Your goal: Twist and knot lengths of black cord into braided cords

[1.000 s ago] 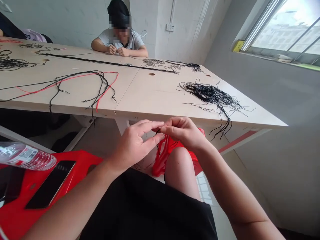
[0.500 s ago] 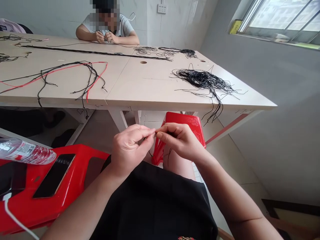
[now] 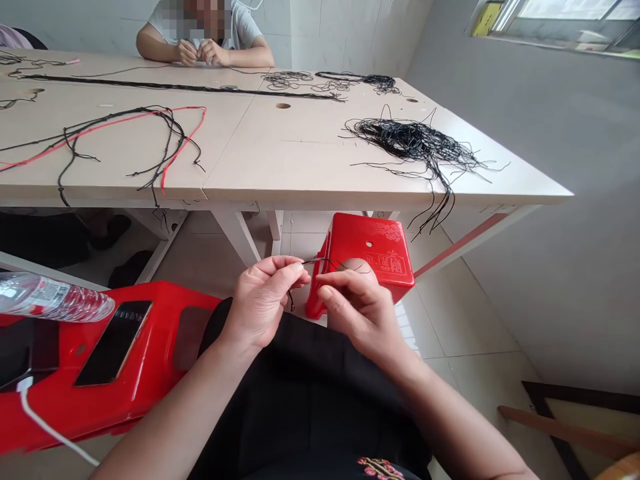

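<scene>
While the left hand pinches, the right hand hovers

As the left grips a black cord on the near side of the patterned red stool, slack crosses before its seat. The right curls there too; I cannot tell whether it grips a strand. Fingertip working of the cord seems in hand; catching the slack would call for a light right-hand pinch.

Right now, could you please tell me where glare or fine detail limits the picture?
In the head view, daylight washes out the silver-framed window, glints streak the clear plastic bottle, and the thin black cord at the bare left hand is too fine to trace fully.
</scene>
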Demonstrator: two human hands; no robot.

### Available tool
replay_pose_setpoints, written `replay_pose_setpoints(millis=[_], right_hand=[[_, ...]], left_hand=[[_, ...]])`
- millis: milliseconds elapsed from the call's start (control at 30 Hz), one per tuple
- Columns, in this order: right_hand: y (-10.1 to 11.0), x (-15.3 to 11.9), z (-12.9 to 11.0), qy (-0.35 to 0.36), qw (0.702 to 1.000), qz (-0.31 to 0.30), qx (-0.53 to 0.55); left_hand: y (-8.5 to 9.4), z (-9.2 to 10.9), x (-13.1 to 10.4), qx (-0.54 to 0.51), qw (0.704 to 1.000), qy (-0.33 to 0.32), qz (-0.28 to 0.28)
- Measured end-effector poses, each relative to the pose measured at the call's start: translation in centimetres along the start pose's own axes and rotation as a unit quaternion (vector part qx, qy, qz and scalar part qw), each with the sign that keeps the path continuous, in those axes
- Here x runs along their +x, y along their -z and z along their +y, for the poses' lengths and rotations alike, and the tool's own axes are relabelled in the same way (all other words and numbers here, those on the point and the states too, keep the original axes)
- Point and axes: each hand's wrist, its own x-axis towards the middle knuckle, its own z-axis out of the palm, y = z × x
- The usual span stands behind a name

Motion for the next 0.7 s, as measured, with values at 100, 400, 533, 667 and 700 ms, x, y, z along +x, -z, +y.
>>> replay_pose_setpoints(millis=[100, 400, 533, 667, 700], right_hand=[[-1.5, -0.6, 0.0, -0.092, 0.985, -0.001, 0.144], [-1.8, -0.2, 1.1, -0.133, 0.96, 0.047, 0.241], [-2.1, -0.3, 1.2, -0.17, 0.955, 0.007, 0.243], [-2.6, -0.5, 2.1, -0.202, 0.932, 0.008, 0.302], [-2.7, -0.5, 2.4, -0.212, 0.926, 0.015, 0.311]], left_hand=[[-0.2, -0.5, -0.5, 0.002, 1.0, 0.028, -0.01], [-0.5, -2.2, -0.9, -0.031, 0.997, 0.061, -0.04], [0.0, -2.8, -1.0, -0.06, 0.993, 0.087, -0.052], [0.4, -3.0, -1.3, -0.065, 0.99, 0.111, -0.058], [0.4, -3.0, -1.3, -0.066, 0.989, 0.116, -0.055]])
